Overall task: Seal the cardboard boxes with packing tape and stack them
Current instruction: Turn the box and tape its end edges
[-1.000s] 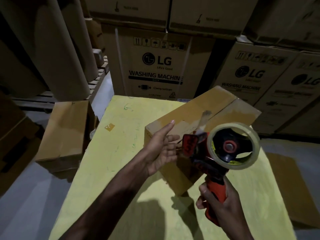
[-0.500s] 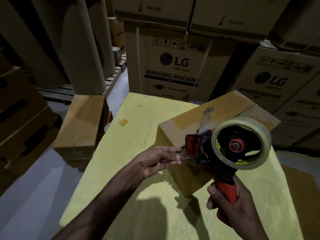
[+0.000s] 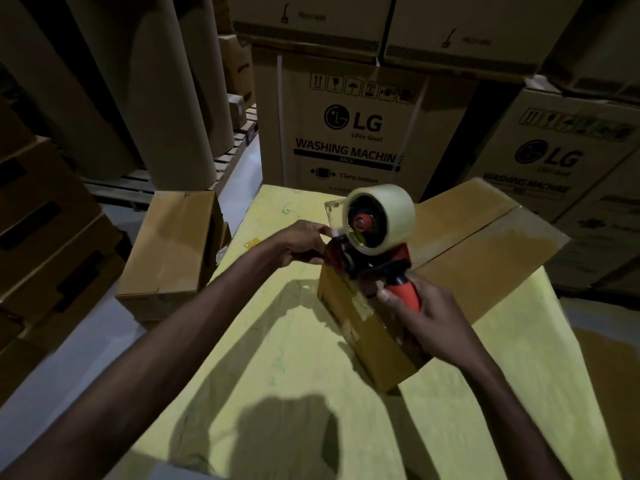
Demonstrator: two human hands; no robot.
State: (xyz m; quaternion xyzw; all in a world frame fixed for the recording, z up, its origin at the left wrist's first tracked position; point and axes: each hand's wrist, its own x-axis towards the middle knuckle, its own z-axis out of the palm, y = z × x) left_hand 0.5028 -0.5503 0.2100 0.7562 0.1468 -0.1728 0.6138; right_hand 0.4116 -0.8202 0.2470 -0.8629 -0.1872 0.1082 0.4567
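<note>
A brown cardboard box [image 3: 485,251] lies on the yellow table [image 3: 311,375], its top flaps closed along a centre seam. Over its near left corner I hold a red tape dispenser [image 3: 377,230] with a clear tape roll. My right hand [image 3: 426,313] grips the dispenser's orange handle. At the dispenser's front end, my left hand [image 3: 304,242] pinches the loose tape end between thumb and fingers. Old tape patches show on the box's near side.
Another closed cardboard box [image 3: 169,254] sits on the floor left of the table. Large LG washing machine cartons [image 3: 353,133] are stacked behind. Tall brown paper rolls [image 3: 166,91] stand on a pallet at back left. Dark boxes fill the far left.
The dispenser has swung over the box's near corner, roll now turned up. My left hand went from open fingers to pinching the tape end at its front.
</note>
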